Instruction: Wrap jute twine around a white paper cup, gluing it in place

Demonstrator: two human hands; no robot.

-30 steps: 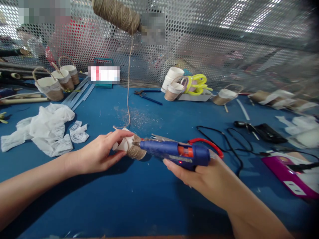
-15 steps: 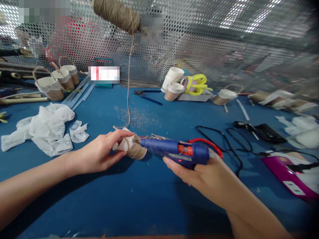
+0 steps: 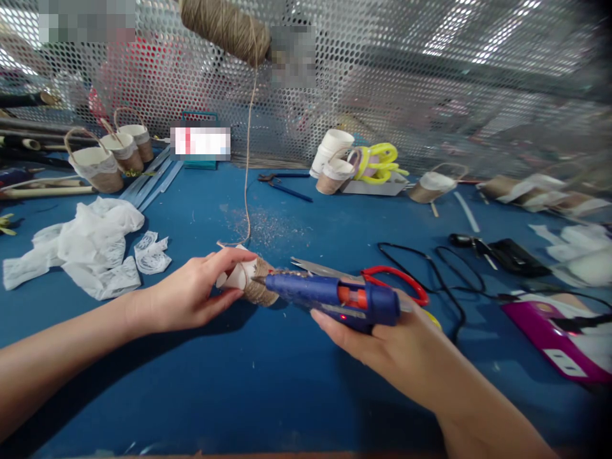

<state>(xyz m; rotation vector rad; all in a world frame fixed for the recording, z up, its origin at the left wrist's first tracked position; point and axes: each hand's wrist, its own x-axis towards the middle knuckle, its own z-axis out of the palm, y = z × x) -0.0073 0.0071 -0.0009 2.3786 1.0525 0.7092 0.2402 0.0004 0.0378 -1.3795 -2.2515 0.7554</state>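
One hand-held glue gun, blue tabletop (flecked), perforated screen behind

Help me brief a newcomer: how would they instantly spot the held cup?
From the twine spool up top, follow the strand down to the left hand. Its fingers hold a tilted white cup, partly twine-wrapped, by the nozzle of the blue glue gun. Unlike the handled cups at back left, it shows no handle.
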